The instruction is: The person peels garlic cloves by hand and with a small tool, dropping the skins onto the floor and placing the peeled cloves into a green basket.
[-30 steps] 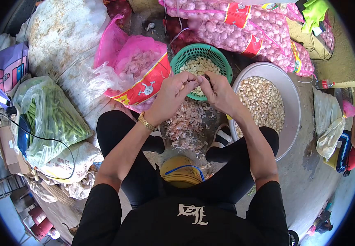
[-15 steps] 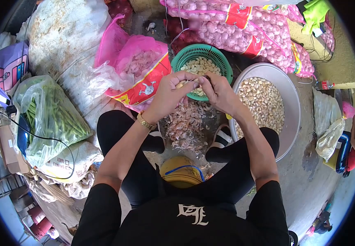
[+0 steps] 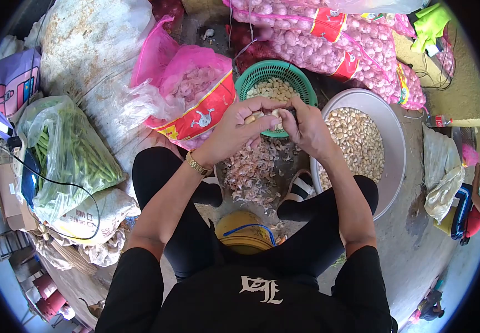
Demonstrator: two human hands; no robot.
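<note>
My left hand [image 3: 239, 129] is closed around garlic cloves [image 3: 254, 117], pale between its thumb and fingers. Close beside it, my right hand [image 3: 310, 133] pinches at a clove near the left fingertips; part of its grip is hidden. Both hands are over the near edge of a green basket [image 3: 240, 81] that holds peeled cloves [image 3: 273, 91]. To the right stands a wide grey basin [image 3: 396, 145] with many unpeeled cloves [image 3: 356, 139]. Loose garlic skins [image 3: 251, 175] lie on the floor below my hands.
A pink net bag [image 3: 156, 55] of skins is at the left, near a plastic bag of green pods [image 3: 79, 147]. Net sacks of garlic [image 3: 295, 47] lie at the back. A yellow bucket [image 3: 240, 225] sits between my legs. A person in red [image 3: 475, 219] shows at far right.
My right hand has turned slightly and shifted a little right, its fingers more curled. More of the pale cloves in my left hand shows. The view has moved slightly.
</note>
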